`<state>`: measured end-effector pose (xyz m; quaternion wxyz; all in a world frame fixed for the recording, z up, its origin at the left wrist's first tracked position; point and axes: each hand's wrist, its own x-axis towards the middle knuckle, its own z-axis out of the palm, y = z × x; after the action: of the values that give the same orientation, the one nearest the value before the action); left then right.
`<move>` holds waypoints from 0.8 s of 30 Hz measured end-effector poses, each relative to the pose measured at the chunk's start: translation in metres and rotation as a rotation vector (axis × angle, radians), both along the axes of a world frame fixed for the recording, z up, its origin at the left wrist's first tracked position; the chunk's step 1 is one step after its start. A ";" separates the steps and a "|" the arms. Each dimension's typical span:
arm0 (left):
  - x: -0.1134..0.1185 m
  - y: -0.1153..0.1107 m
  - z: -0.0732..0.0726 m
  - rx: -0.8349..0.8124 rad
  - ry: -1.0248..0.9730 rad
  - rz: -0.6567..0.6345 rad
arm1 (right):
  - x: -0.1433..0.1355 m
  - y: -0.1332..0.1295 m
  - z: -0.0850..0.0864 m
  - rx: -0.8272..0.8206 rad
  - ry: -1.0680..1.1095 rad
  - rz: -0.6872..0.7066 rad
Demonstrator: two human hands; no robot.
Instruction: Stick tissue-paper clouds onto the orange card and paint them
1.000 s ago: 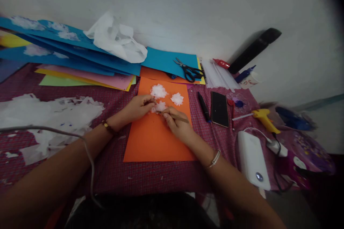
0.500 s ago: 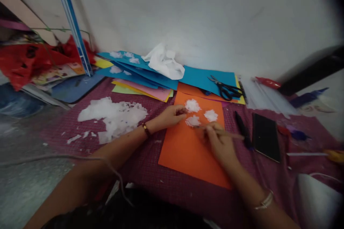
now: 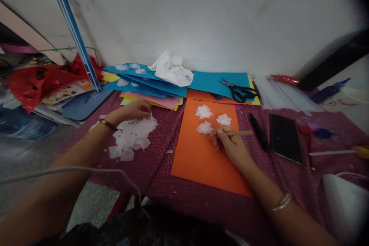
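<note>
An orange sheet of paper [image 3: 198, 161] lies in front of me with three white tufts of crumpled tissue paper [image 3: 203, 112] on its upper part. My right hand [image 3: 230, 144] rests over the sheet, closed on a thin wooden stick [image 3: 243, 133] held like a pen. The stick's front end is beside the lower left tuft. To the left, my left hand [image 3: 135, 110] is at the far edge of a loose pile of white tissue paper pieces [image 3: 134, 134]. Its fingers are pinched together, and whatever is between them is hidden.
Behind the orange sheet lie blue sheets [image 3: 201, 78], a crumpled white tissue [image 3: 173, 71] and black-handled scissors [image 3: 240, 91]. A black pen [image 3: 258, 132] and a phone [image 3: 286, 137] are on the right. A cable [image 3: 86, 169] crosses above my left forearm.
My left hand has moved left from the tufts on the orange sheet to the tissue pile. My right hand stays near the lower tuft with the stick.
</note>
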<state>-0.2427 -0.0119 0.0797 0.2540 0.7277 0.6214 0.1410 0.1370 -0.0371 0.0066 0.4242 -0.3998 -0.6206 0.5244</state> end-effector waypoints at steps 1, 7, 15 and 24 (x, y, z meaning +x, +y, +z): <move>0.007 0.000 0.003 0.009 -0.005 0.002 | 0.001 0.001 0.000 0.002 0.003 -0.012; 0.080 -0.004 0.032 -0.113 -0.264 0.033 | 0.009 0.008 0.007 0.002 -0.033 0.004; 0.176 -0.006 -0.017 -0.188 -0.432 -0.220 | 0.023 0.021 0.013 0.058 -0.103 0.043; 0.204 -0.005 -0.047 0.061 -0.189 -0.321 | 0.031 0.024 0.019 0.041 -0.102 0.155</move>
<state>-0.0388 -0.0170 0.0324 0.3084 0.8084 0.4659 0.1851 0.1684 -0.0127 0.0254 0.3583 -0.3681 -0.6810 0.5218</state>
